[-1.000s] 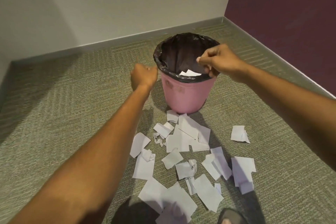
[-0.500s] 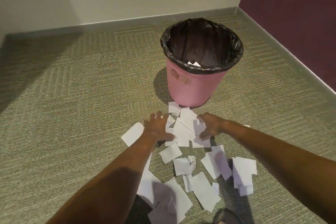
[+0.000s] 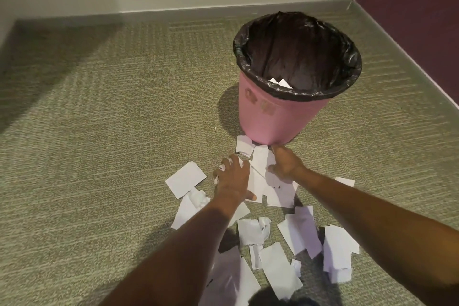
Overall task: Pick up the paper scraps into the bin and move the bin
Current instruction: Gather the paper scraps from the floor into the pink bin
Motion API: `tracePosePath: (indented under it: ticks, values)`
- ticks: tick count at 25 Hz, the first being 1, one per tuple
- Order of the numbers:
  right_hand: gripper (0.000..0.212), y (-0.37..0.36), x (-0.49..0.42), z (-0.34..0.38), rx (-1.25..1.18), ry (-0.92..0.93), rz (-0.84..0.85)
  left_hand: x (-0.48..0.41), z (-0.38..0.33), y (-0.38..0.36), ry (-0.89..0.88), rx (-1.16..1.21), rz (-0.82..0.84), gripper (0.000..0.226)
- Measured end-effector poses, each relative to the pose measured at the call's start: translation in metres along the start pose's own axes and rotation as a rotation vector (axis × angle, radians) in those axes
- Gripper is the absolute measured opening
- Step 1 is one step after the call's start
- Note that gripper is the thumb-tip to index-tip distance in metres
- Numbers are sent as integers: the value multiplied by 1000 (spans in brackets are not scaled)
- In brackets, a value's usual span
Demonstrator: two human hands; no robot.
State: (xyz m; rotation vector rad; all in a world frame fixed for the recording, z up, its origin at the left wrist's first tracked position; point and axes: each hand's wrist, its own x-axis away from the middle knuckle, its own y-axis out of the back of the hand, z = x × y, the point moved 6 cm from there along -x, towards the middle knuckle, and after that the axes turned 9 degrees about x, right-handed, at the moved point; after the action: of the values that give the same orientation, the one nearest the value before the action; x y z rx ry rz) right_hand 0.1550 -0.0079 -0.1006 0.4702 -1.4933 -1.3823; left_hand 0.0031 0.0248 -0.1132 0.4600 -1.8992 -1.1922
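A pink bin point(image 3: 268, 117) with a black liner point(image 3: 342, 40) stands upright on the carpet, with a white scrap point(image 3: 280, 82) showing inside. Several white paper scraps point(image 3: 280, 191) lie scattered on the floor in front of it. My left hand point(image 3: 232, 179) is pressed down on the scraps at the pile's left, fingers spread and curling over crumpled paper. My right hand point(image 3: 285, 164) rests on the scraps just in front of the bin's base, fingers bent around a sheet point(image 3: 260, 158). Neither hand has lifted any paper off the floor.
Green-grey carpet point(image 3: 111, 131) runs to a grey skirting board point(image 3: 173, 15) under a pale wall. A dark purple wall point(image 3: 417, 20) closes the corner right of the bin. More scraps point(image 3: 340, 248) lie near my forearms at the bottom.
Both hands came down from the bin's rim to the scrap pile, then closed inward on it. The view shifted left, so the bin now sits further right.
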Motion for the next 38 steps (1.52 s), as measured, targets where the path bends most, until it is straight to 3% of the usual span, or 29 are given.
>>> tracePosePath:
  ticks: [4,8,13,20,27,34,38]
  values:
    - [54,-3,1,9,-95,-38,-56,2,-11,3,-11,175,-46,75]
    - [37,-7,9,10,-379,-88,49,3,-12,-4,-93,463,-125,49]
    - [22,5,32,5,-382,-72,35,3,-2,-4,-64,781,-133,35]
    - [23,68,57,-2,-366,-58,-85,3,15,47,-11,827,-158,54]
    - [12,156,97,14,-432,59,-255,38,15,142,-103,904,-208,50]
    - [25,266,123,15,-721,-38,-821,60,-22,303,-400,1034,-333,33]
    - [26,283,106,3,-674,-195,-940,27,-45,357,-339,1030,-548,47]
